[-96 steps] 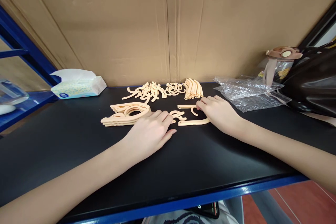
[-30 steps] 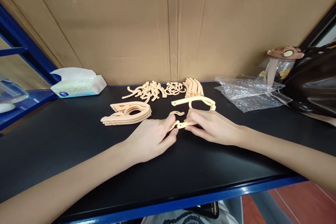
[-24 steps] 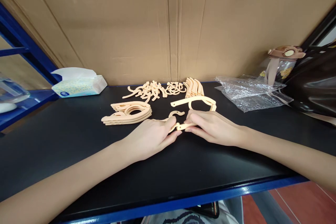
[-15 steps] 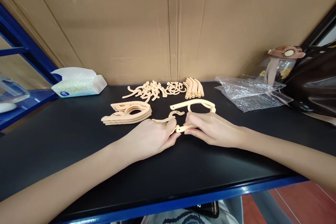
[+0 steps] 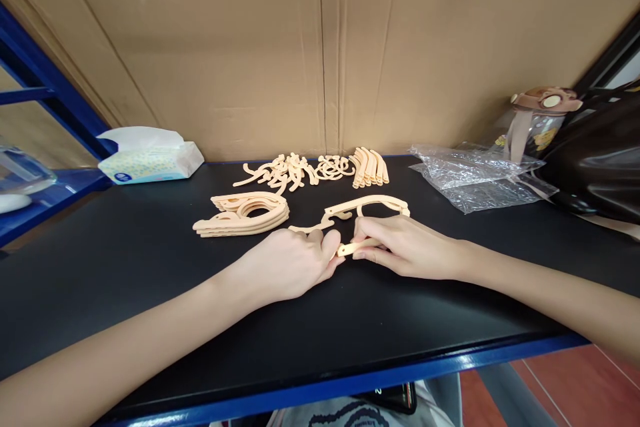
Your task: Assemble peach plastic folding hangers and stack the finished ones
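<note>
Over the middle of the black table, my right hand (image 5: 400,247) is closed on a beige plastic folding hanger (image 5: 393,201). Its long curved arm stands above my knuckles, and another arm's end with a small hole points left out of my fingers. My left hand (image 5: 300,263) is closed with thumb and fingers at that end, meeting my right hand there; what lies inside its grip is mostly hidden. Just behind, a loose S-shaped hook piece (image 5: 327,220) shows, partly covered by the left hand. Left of it lies a stack of folded hangers (image 5: 241,215).
At the back are a pile of small hook pieces (image 5: 283,172), several curved pieces (image 5: 334,167) and a row of hanger arms (image 5: 370,167). A tissue pack (image 5: 150,159) sits back left. Clear plastic bags (image 5: 470,177), a bottle (image 5: 545,120) and a dark bag (image 5: 595,153) occupy the right.
The hanger has tilted slightly, its long arm dipping toward the loose hook piece. My left thumb has shifted a little right over the joined end.
</note>
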`<state>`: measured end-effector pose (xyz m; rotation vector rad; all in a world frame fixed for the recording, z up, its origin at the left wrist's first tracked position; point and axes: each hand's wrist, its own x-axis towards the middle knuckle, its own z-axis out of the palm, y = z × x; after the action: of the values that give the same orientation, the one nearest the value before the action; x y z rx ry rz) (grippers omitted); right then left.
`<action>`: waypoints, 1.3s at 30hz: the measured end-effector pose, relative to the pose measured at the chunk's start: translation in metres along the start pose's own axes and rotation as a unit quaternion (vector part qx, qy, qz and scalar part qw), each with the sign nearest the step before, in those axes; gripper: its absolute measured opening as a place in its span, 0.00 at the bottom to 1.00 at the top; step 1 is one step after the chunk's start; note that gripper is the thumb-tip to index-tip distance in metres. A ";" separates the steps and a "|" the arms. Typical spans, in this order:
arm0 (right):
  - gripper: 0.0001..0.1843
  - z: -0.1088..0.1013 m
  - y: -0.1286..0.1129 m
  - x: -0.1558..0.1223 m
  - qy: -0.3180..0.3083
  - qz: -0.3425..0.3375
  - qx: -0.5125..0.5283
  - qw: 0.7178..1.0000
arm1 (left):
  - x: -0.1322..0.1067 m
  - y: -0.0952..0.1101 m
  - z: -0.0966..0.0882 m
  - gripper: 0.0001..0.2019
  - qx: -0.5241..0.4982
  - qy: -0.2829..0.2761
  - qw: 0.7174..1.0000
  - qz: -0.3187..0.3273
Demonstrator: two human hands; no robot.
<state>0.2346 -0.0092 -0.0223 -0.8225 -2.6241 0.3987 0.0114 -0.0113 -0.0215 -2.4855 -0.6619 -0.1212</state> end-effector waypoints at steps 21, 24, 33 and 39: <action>0.05 0.001 0.003 -0.001 -0.020 -0.001 0.008 1.000 | 0.000 0.003 -0.001 0.12 -0.058 -0.008 0.998 0.010; 0.06 0.002 0.004 0.000 -0.017 -0.017 -0.006 1.000 | 0.002 0.003 -0.003 0.11 -0.119 -0.030 0.992 -0.007; 0.11 -0.007 0.009 0.002 0.099 -0.066 -0.068 0.991 | 0.002 0.001 -0.002 0.12 -0.188 -0.019 0.979 -0.077; 0.13 -0.016 0.021 0.002 0.168 -0.028 -0.173 0.970 | 0.003 0.001 -0.002 0.12 -0.186 -0.027 0.980 -0.073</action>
<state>0.2496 0.0113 -0.0155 -0.8318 -2.4162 -0.2079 0.0146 -0.0121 -0.0200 -2.8011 -0.9154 -0.2551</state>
